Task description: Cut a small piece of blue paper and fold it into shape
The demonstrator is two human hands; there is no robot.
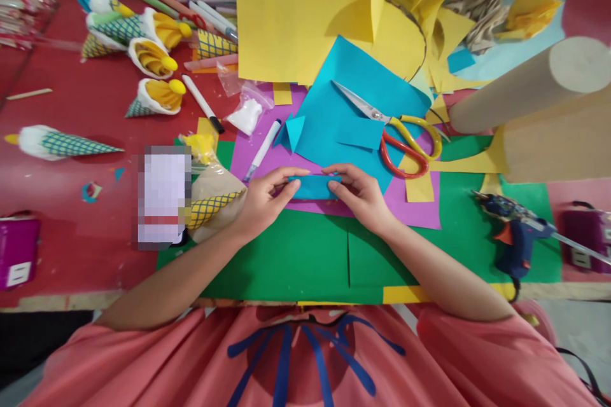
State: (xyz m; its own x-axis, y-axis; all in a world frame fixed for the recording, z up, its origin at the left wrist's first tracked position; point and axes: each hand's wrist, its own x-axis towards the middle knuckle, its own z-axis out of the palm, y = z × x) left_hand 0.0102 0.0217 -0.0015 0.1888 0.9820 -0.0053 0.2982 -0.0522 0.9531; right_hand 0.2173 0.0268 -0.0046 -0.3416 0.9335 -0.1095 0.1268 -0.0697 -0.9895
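Nearest us, at the lower edge of the view, a pink garment with dark blue lines [305, 362] fills the frame, both bare forearms reaching forward from it. Just beyond lies a green sheet [286, 261] on the red surface [76, 254], split by a vertical seam near its middle.

At the far edge of the green sheet our left hand [260, 200] and right hand [360, 194] meet. Both pinch a small blue paper strip [315, 187], fingers closed on its two ends, the strip lying flat over a purple sheet [415, 203]. Left of the left hand sits a paper cone with a yellow grid pattern [212, 203], beside a blurred-out rectangle. To the right, on the green sheet, rests a blue glue gun [518, 235], well apart from the hands.

Farther on, a larger blue sheet [334, 102] overlaps the purple one, just beyond the strip. Scissors with red and yellow handles [396, 133] lie on it, blades pointing up-left. A white marker [262, 149] lies left of it, near a small blue folded triangle [293, 132].

Farthest, a wide yellow sheet [286, 19] with cut curves, more finished cones [143, 44] at upper left, and a cardboard tube [525, 86] at upper right.
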